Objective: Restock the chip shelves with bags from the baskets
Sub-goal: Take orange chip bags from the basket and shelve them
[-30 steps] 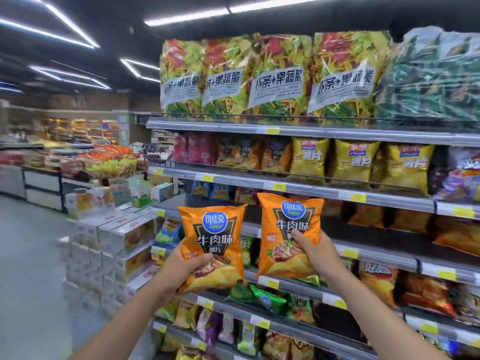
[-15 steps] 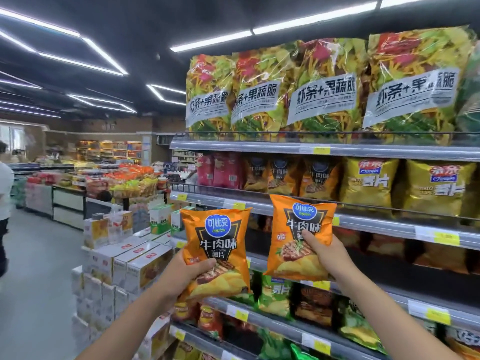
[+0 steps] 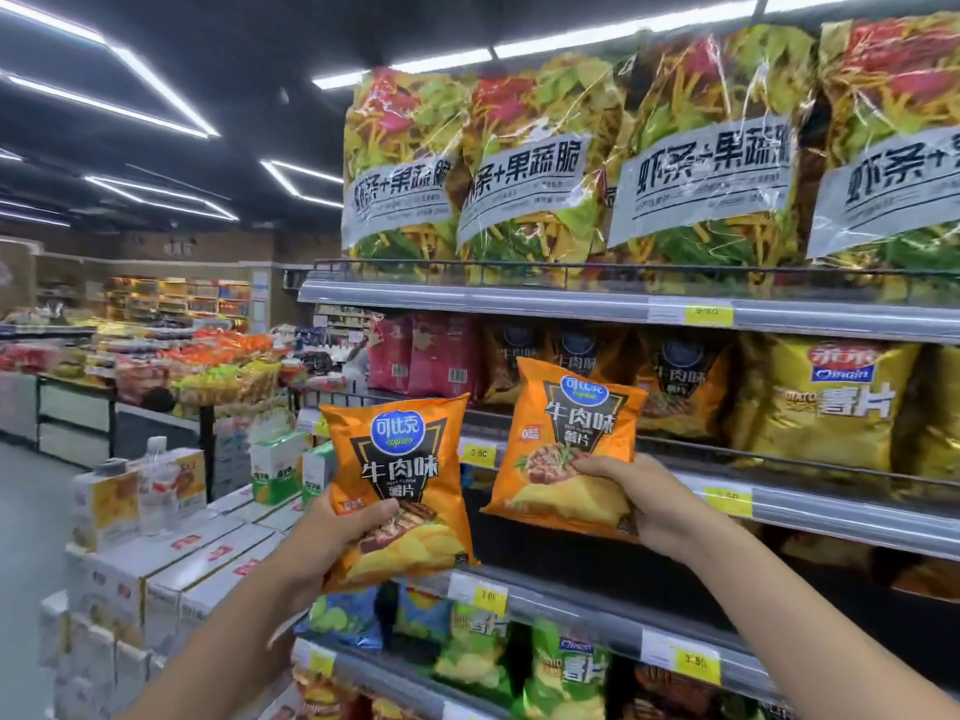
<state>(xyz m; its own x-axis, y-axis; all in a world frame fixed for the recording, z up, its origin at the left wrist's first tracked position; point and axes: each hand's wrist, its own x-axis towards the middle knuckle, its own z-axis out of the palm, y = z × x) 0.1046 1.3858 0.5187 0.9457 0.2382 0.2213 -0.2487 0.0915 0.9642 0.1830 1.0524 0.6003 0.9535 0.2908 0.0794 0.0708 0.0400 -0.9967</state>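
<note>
My left hand (image 3: 332,532) grips the lower part of an orange beef-flavour chip bag (image 3: 397,470), held upright in front of the shelf end. My right hand (image 3: 639,498) grips a second, matching orange bag (image 3: 571,428) by its lower right edge, raised to the level of the second shelf (image 3: 831,511). Behind that bag stand several dark-orange bags of the same brand (image 3: 680,387) on that shelf. No basket is in view.
Big mixed-snack bags (image 3: 524,168) fill the top shelf. Yellow chip bags (image 3: 831,402) sit to the right, pink bags (image 3: 421,356) to the left. Green bags (image 3: 566,672) line a lower shelf. Stacked white cartons (image 3: 171,569) stand at the aisle end on the left.
Both hands have risen with their bags, the right bag now up at the second shelf's row. My view has tilted upward and moved closer to the shelves.
</note>
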